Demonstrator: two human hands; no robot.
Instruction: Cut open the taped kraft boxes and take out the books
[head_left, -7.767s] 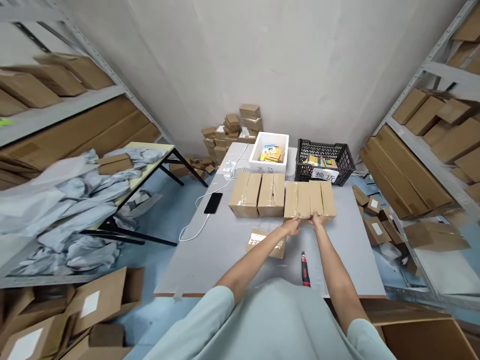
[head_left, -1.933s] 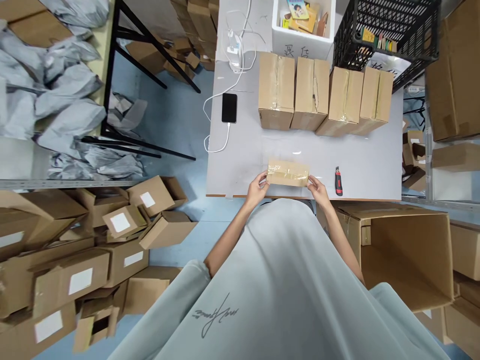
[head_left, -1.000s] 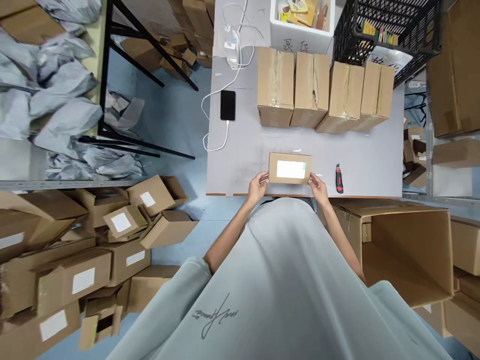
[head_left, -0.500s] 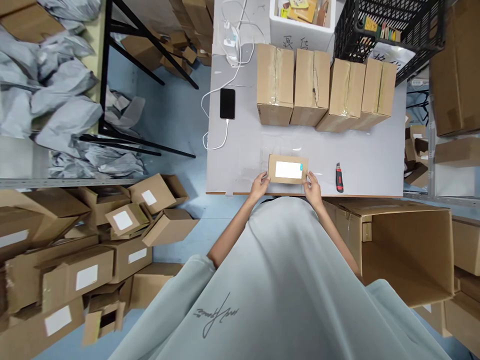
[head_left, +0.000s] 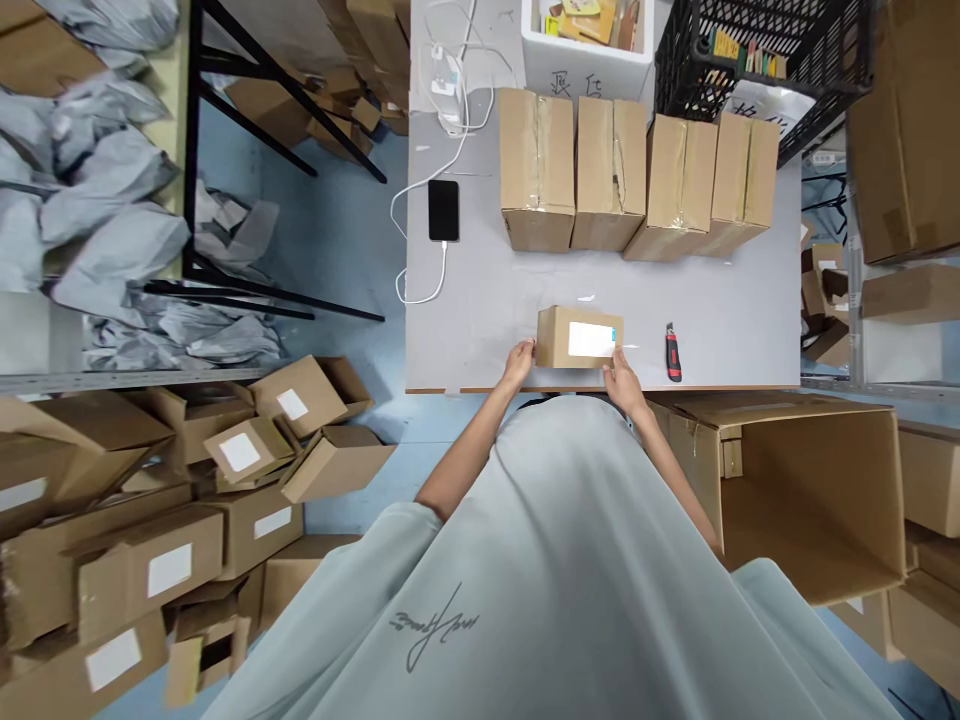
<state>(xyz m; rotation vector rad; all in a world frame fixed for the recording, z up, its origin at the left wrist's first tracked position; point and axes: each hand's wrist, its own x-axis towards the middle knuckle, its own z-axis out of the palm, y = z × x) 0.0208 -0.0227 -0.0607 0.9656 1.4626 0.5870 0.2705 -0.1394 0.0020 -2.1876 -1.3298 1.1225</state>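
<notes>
We see the right hand [head_left: 624,384] clamped on the lower right corner of the small box [head_left: 553,338], thumb and fingers against the cardboard. The left hand [head_left: 519,362] is at the box's left edge, fingertips drawn close together (whether they grip it, we cannot tell). The box sits near the frame's centre, its white label [head_left: 591,339] facing us. Rightward we find the cutter [head_left: 673,357]; above, four cartons [head_left: 609,165] stand in a row.
</notes>
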